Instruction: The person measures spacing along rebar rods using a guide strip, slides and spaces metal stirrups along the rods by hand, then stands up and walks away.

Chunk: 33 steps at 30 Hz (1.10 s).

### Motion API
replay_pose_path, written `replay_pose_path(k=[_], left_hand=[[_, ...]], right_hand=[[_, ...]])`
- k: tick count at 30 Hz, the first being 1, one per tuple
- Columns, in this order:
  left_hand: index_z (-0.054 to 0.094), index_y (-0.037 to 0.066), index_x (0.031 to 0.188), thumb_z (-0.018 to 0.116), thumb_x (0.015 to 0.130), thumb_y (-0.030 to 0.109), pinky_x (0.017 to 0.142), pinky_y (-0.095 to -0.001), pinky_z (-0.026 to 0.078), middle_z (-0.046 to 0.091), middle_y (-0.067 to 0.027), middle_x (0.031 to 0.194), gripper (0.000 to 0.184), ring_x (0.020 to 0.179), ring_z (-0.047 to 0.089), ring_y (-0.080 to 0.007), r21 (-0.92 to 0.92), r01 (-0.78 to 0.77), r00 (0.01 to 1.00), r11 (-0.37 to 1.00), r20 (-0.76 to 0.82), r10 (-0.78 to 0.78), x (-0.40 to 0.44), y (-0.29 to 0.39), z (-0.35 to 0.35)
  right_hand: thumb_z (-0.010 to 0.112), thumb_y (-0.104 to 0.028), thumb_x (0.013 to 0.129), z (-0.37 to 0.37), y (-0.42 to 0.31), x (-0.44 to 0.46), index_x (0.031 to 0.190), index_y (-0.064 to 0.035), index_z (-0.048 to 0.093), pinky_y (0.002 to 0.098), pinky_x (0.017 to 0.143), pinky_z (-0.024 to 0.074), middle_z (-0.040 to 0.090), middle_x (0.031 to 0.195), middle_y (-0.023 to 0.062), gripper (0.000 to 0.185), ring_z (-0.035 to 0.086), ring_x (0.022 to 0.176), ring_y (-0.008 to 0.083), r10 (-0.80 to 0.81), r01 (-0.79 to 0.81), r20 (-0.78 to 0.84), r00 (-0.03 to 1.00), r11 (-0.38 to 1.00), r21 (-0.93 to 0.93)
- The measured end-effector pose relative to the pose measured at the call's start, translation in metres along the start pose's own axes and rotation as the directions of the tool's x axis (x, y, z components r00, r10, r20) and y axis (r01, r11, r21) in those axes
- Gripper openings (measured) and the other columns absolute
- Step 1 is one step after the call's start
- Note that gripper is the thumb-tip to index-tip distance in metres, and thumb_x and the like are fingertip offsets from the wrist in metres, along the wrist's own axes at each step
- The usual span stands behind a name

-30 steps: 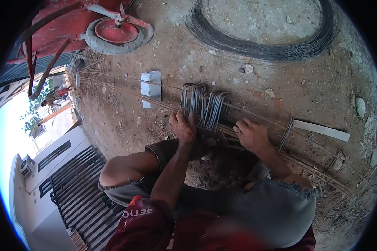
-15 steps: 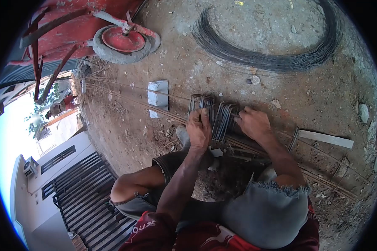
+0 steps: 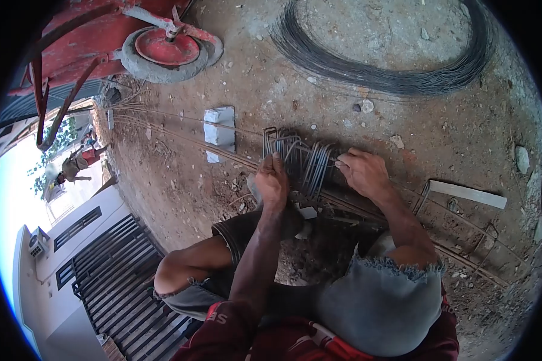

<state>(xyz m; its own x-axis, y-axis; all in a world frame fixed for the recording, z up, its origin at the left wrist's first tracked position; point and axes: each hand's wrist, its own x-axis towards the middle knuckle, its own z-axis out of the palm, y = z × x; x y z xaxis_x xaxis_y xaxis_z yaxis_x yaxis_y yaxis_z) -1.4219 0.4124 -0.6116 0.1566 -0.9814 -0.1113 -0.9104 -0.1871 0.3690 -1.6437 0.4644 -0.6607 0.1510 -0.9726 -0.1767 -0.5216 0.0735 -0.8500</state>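
Observation:
Several bent metal stirrups (image 3: 317,168) hang bunched on long rusty rods (image 3: 235,157) above the ground. My left hand (image 3: 272,179) is at the left part of the bunch, its fingers closed against a stirrup. On the right side of the bunch, my right hand (image 3: 362,171) has thumb and forefinger pinched at the rod or a stirrup edge; exactly what lies between them is too small to tell. A single stirrup (image 3: 421,197) stands farther right along the rods.
A coil of thin wire (image 3: 397,80) lies beyond the rods. White blocks (image 3: 220,127) sit under the rods at left. A red wheelbarrow (image 3: 168,48) is at upper left, a wood strip (image 3: 468,194) at right, and another person (image 3: 72,166) far off.
Since the first frame, my right hand has moved up to the right end of the bunch. My left hand has shifted slightly right. The left stirrups now lean more unevenly.

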Motion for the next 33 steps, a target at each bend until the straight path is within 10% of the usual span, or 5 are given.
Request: replay_pose_path(k=[11,14,22,28,33], left_hand=[[0.058,0.004,0.087,0.056,0.09,0.018,0.059,-0.0496,0.046,0.06,-0.0199,0.07,0.014,0.065,0.059,-0.0423,0.122,-0.172,0.963,0.978,0.229,0.141,0.0,-0.006,0.002],[0.059,0.001,0.101,0.058,0.089,0.021,0.068,-0.0465,0.047,0.062,-0.0206,0.087,0.024,0.078,0.06,-0.0403,0.058,-0.526,0.848,0.849,0.108,0.518,-0.05,-0.011,0.016],[0.063,-0.003,0.097,0.061,0.087,0.014,0.07,-0.0408,0.046,0.061,-0.0197,0.087,0.019,0.08,0.059,-0.0351,-0.191,-0.008,0.999,0.982,0.041,0.016,-0.032,-0.015,0.0],[0.063,0.0,0.093,0.059,0.086,0.008,0.071,-0.0405,0.047,0.061,-0.0193,0.087,0.012,0.082,0.06,-0.0343,-0.163,-0.005,0.937,0.987,0.343,0.061,-0.016,-0.026,-0.022],[0.062,0.002,0.103,0.06,0.084,0.005,0.071,-0.04,0.046,0.06,-0.015,0.089,0.019,0.079,0.058,-0.0335,-0.019,-0.359,0.933,0.933,-0.008,0.359,-0.048,-0.037,0.0]], right_hand=[[0.061,-0.023,0.086,-0.002,-0.001,0.003,0.087,-0.0096,0.066,0.043,0.07,0.0503,0.061,0.085,0.0078,0.014,0.062,0.079,0.0311,0.015,-0.014,-0.038,0.999,1.0,0.013],[0.06,-0.024,0.086,-0.004,-0.003,0.002,0.089,-0.01,0.066,0.0433,0.072,0.05,0.062,0.086,0.0083,0.016,0.062,0.082,0.0315,0.031,-0.031,-0.003,1.0,0.999,0.022],[0.059,-0.027,0.087,-0.005,0.001,0.001,0.091,-0.0086,0.067,0.0436,0.075,0.0489,0.062,0.089,0.0101,0.02,0.061,0.085,0.0325,0.07,-0.07,0.015,0.997,0.996,0.059],[0.06,-0.027,0.087,-0.001,0.007,0.005,0.093,-0.0092,0.068,0.0433,0.076,0.0487,0.062,0.09,0.0101,0.02,0.061,0.085,0.0326,0.03,-0.03,0.005,1.0,0.996,0.085],[0.06,-0.025,0.086,-0.004,0.004,0.004,0.091,-0.0097,0.068,0.0436,0.076,0.0486,0.062,0.089,0.0108,0.019,0.061,0.086,0.0325,0.061,-0.062,0.014,0.998,0.994,0.084]])
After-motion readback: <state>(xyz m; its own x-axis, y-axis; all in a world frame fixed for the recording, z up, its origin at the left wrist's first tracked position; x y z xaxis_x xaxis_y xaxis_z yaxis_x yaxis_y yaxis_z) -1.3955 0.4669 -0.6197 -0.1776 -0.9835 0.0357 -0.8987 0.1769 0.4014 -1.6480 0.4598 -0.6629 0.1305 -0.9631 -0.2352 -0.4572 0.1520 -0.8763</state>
